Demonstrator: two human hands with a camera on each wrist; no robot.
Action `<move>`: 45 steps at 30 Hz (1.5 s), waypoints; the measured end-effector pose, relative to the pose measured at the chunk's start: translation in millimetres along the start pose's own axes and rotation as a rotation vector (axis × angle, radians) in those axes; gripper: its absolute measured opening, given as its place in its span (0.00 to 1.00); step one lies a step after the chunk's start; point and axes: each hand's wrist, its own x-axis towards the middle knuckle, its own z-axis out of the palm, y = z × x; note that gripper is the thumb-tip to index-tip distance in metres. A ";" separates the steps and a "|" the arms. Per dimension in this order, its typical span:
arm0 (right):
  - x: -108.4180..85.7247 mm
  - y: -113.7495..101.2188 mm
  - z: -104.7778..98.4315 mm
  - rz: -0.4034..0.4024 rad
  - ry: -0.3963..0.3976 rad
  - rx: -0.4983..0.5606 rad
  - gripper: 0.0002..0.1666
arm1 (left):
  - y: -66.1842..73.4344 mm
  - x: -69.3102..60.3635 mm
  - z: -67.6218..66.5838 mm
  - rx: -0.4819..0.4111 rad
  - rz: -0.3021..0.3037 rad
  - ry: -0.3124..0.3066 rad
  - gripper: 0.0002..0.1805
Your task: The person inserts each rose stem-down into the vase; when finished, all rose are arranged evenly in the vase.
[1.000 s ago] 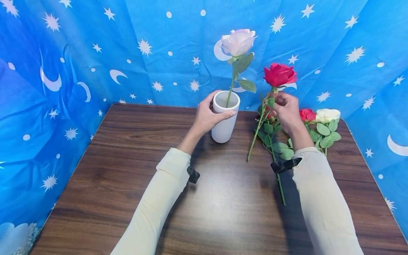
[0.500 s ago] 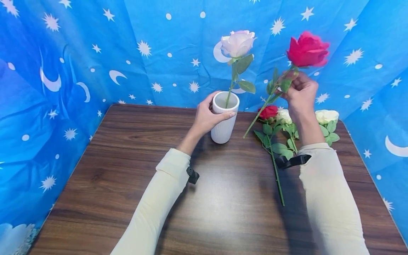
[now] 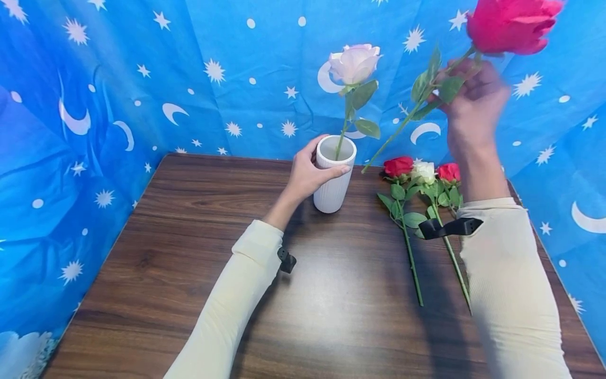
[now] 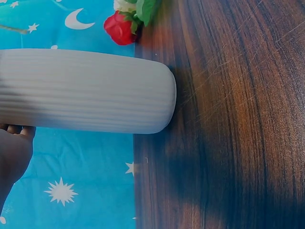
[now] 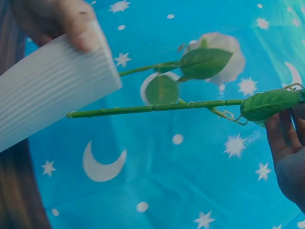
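My left hand (image 3: 312, 171) grips a ribbed white vase (image 3: 333, 192) near its rim, thumb across the front. One pale pink rose (image 3: 354, 66) stands in the vase, its stem leaning on the inside. Up at the right, my right hand (image 3: 475, 105) pinches a red rose (image 3: 513, 26) just below its bloom. The stem of this rose slants down to the left, and its lower end hangs beside the vase rim, apart from it. In the right wrist view the bare green stem (image 5: 157, 108) passes in front of the vase and the pink rose.
On the wooden table (image 3: 213, 252), right of the vase, lie a red rose (image 3: 399, 166), a white rose (image 3: 423, 172) and another red rose (image 3: 448, 172). My right forearm covers part of them. A blue cloth (image 3: 265, 68) with stars and moons hangs behind the table.
My right hand has lifted the red rose up and to the right, off the other roses, so its stem end rose to the vase's rim height. The left hand and vase stayed put.
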 end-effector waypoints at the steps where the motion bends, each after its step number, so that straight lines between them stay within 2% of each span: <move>1: 1.6 -3.0 2.5 -0.022 0.004 -0.003 0.14 | 0.1 0.2 0.1 0.000 0.000 -0.001 0.43; 5: 5.3 -11.9 11.7 -0.148 -0.023 -0.071 0.13 | 0.7 0.4 0.4 0.000 -0.005 -0.005 0.43; 8: 7.5 -16.2 18.0 -0.195 -0.034 -0.066 0.11 | 1.0 0.4 0.6 -0.006 -0.007 -0.005 0.43; 14: 9.1 -21.5 27.9 -0.237 -0.063 -0.067 0.06 | 1.2 -0.1 -0.2 -0.011 0.000 -0.003 0.43; 19: 4.4 -23.2 36.5 -0.222 -0.082 -0.052 0.10 | 1.0 -1.2 -0.8 -0.004 -0.005 -0.003 0.43; 24: -1.1 -20.7 43.6 -0.254 -0.122 -0.087 0.09 | 0.7 -1.6 -0.5 -0.007 -0.007 -0.004 0.43; 29: -7.0 -18.0 48.9 -0.216 -0.156 -0.108 0.13 | 0.5 -1.4 -0.5 -0.004 -0.005 -0.002 0.43; 32: -6.7 -15.0 49.0 -0.203 -0.164 -0.113 0.13 | 0.9 -1.5 -0.5 -0.003 -0.005 -0.003 0.43; 38: -2.5 -8.4 44.1 -0.237 -0.198 -0.198 0.16 | 1.6 -1.7 -0.9 -0.009 -0.003 -0.001 0.43; 45: -2.1 -3.3 44.4 -0.181 -0.163 -0.203 0.20 | 1.0 -1.7 -0.9 -0.011 0.005 -0.006 0.42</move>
